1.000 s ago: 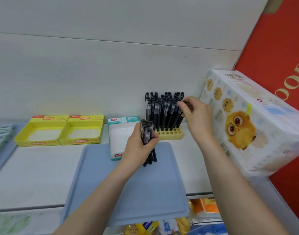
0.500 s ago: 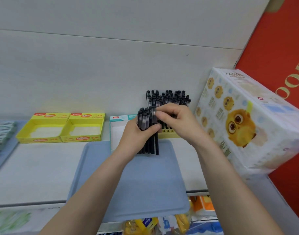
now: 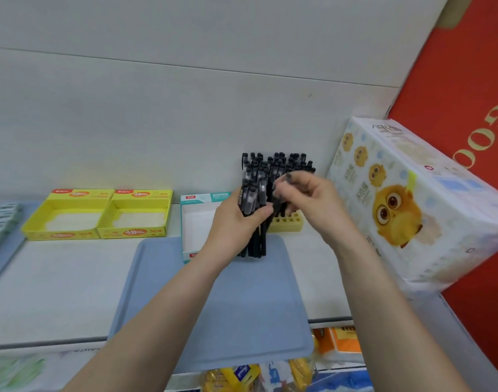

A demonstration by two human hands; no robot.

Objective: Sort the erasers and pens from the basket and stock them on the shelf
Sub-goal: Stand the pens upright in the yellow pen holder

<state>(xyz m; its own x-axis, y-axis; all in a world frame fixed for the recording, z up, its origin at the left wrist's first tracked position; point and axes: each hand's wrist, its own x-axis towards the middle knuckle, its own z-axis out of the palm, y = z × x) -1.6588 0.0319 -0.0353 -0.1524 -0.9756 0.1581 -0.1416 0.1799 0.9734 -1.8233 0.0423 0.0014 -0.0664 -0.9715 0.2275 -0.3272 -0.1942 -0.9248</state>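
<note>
At the right of the frame I see a big white pack (image 3: pixel 411 199) printed with yellow owls. Behind it, in the upper right, is a red board (image 3: pixel 468 94) with gold letters. A white wall (image 3: pixel 157 108) fills the top. At the bottom edge, yellow and orange packets (image 3: pixel 338 339) show, blurred.

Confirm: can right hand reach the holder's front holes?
Likely yes. The right hand, pinching a pen, is just above the holder; its front-right holes show bare. The left hand and its pens cover only the holder's left end.
</note>
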